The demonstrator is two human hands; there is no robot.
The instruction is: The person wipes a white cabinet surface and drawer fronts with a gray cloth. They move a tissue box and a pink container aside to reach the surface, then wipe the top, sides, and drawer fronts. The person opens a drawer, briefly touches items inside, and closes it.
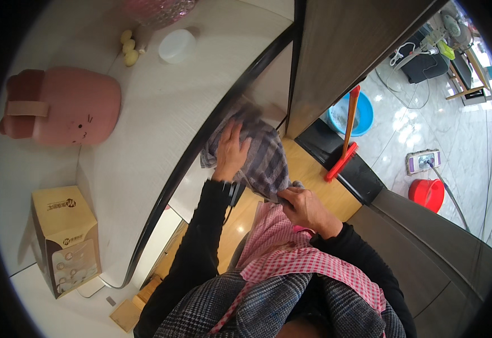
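A dark checked cloth (pixel 265 154) hangs between my two hands, in front of the black-edged white shelf (pixel 170 114). My left hand (pixel 230 152) lies flat on the cloth's left part, fingers apart and pointing away from me, close to the shelf's dark edge. With bent fingers, my right hand (pixel 305 207) grips the near right corner of the cloth. The cloth's far end is blurred against a pale panel below the shelf edge. Under my hands, a pink checked apron (pixel 271 241) covers my front.
On the shelf stand a pink animal-faced container (pixel 79 105), a printed carton (pixel 66 241) and a round white lid (pixel 177 45). A dark panel (pixel 330 50) rises at the right. Beyond it are a red broom (pixel 342 162), a blue basin (pixel 358 114), a red bucket (pixel 426 194) and a flat mop (pixel 423 162).
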